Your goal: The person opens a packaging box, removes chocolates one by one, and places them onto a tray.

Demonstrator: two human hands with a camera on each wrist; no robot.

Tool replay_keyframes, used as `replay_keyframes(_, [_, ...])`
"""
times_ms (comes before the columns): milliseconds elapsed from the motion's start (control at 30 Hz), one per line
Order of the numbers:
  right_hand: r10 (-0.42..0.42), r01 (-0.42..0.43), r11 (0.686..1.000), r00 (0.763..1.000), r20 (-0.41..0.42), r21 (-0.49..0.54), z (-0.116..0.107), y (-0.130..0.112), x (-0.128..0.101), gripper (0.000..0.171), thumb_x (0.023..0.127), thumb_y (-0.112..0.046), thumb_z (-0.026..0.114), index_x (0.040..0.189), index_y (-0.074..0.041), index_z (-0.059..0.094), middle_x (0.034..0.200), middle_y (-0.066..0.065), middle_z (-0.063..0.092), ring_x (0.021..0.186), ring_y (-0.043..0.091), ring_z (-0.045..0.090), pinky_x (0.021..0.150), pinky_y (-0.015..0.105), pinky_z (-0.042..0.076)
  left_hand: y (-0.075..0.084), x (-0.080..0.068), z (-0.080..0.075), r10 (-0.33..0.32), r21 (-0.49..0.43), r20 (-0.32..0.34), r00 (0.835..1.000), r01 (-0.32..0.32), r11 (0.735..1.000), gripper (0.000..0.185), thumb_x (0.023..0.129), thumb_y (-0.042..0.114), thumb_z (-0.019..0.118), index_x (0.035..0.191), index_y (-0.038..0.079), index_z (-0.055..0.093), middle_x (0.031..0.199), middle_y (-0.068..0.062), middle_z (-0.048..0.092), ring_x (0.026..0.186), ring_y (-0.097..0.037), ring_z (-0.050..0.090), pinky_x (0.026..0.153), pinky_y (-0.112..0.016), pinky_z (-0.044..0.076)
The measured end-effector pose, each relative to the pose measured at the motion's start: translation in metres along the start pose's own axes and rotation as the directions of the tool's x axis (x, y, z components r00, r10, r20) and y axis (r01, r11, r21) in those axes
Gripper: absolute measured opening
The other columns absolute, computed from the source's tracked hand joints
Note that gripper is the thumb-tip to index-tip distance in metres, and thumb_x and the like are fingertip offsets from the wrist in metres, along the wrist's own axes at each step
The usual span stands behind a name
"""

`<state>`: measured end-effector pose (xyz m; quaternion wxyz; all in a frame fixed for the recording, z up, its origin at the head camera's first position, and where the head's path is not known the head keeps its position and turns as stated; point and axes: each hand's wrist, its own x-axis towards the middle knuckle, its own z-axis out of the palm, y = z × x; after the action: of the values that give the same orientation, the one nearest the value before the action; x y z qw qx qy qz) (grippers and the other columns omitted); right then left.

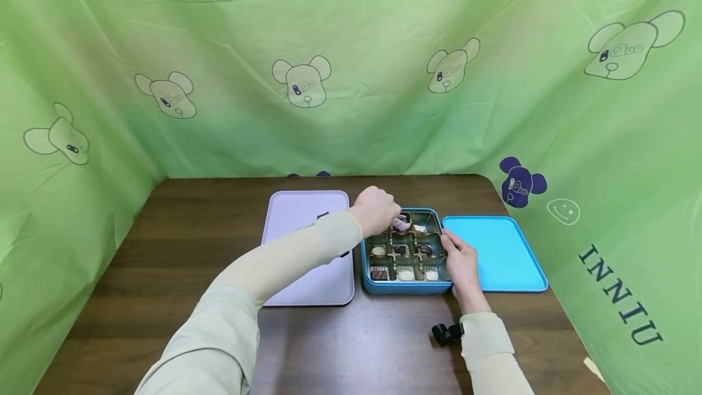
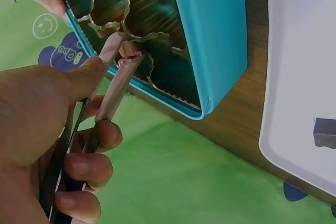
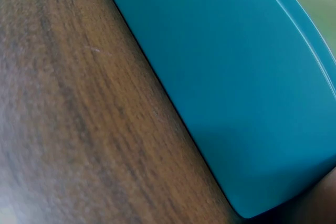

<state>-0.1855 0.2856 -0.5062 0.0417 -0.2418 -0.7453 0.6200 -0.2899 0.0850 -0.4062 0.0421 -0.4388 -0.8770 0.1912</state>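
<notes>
Sleeved in pale, smooth cloth, both forearms reached out over the dark wood-grain table [image 1: 181, 242], its far corners rounded, with a creased green cloth backdrop [image 1: 351, 47] printed with bear heads hung around it. A flat lilac tray [image 1: 307, 285] with rounded corners lay to the left and a glossy blue lid [image 1: 496, 255] to the right, with the blue tin box [image 1: 403, 287] between them, its dark scalloped insert parted into cups that held brown and white chocolates. The right hand [image 1: 460, 264] rested with relaxed fingers against the tin's right rim, gripping nothing. The left hand [image 1: 375, 209] hovered over the far row, fingers curled round pink-tipped tweezers [image 2: 113, 85]. Only the left wrist view showed their slim tips nipping a small tan chocolate [image 2: 127, 49] at a far cup's fluted edge; from the head view this was a pink blur. The right wrist view gave only smooth blue lid surface and wood grain.
</notes>
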Motion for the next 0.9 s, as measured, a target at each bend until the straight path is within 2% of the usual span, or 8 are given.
replay_keyframes(233, [0.004, -0.004, 1.0, 1.0, -0.003, 0.003, 0.0, 0.001, 0.0, 0.05, 0.109, -0.032, 0.046, 0.154, -0.009, 0.041, 0.162, 0.009, 0.033, 0.151, 0.026, 0.024, 0.121, 0.044, 0.023, -0.004, -0.002, -0.001, -0.008, -0.016, -0.021, 1.0, 0.008, 1.0, 0.013, 0.098, 0.034, 0.065, 0.098, 0.029, 0.077, 0.094, 0.007, 0.075, 0.077, -0.014, 0.068, 0.067, -0.034, 0.055])
replay_keyframes(500, [0.008, -0.008, 1.0, 1.0, -0.01, -0.003, 0.001, -0.001, 0.001, 0.05, 0.109, -0.032, 0.045, 0.154, -0.01, 0.041, 0.162, 0.008, 0.033, 0.152, 0.026, 0.023, 0.121, 0.044, 0.022, -0.008, -0.006, -0.011, -0.016, -0.038, -0.054, 0.998, 0.014, 0.999, 0.025, 0.102, 0.044, 0.058, 0.096, 0.028, 0.076, 0.092, 0.007, 0.074, 0.076, -0.014, 0.068, 0.067, -0.035, 0.056])
replay_keyframes(667, [0.008, -0.008, 1.0, 1.0, -0.01, -0.002, 0.001, -0.001, 0.001, 0.05, 0.109, -0.032, 0.046, 0.154, -0.01, 0.042, 0.162, 0.009, 0.033, 0.152, 0.027, 0.024, 0.121, 0.045, 0.023, -0.009, -0.007, -0.015, -0.01, -0.058, -0.044, 0.999, 0.008, 0.998, 0.026, 0.102, 0.044, 0.058, 0.098, 0.027, 0.076, 0.093, 0.006, 0.074, 0.077, -0.014, 0.068, 0.067, -0.035, 0.055])
replay_keyframes(900, [0.007, -0.007, 1.0, 1.0, -0.01, -0.007, 0.0, -0.002, 0.001, 0.05, 0.109, -0.032, 0.046, 0.153, -0.01, 0.042, 0.162, 0.008, 0.034, 0.151, 0.026, 0.024, 0.121, 0.044, 0.023, -0.014, -0.01, -0.021, -0.025, -0.059, -0.043, 0.999, 0.022, 0.998, 0.029, 0.102, 0.047, 0.056, 0.095, 0.027, 0.076, 0.088, 0.007, 0.073, 0.07, -0.011, 0.063, 0.061, -0.034, 0.054])
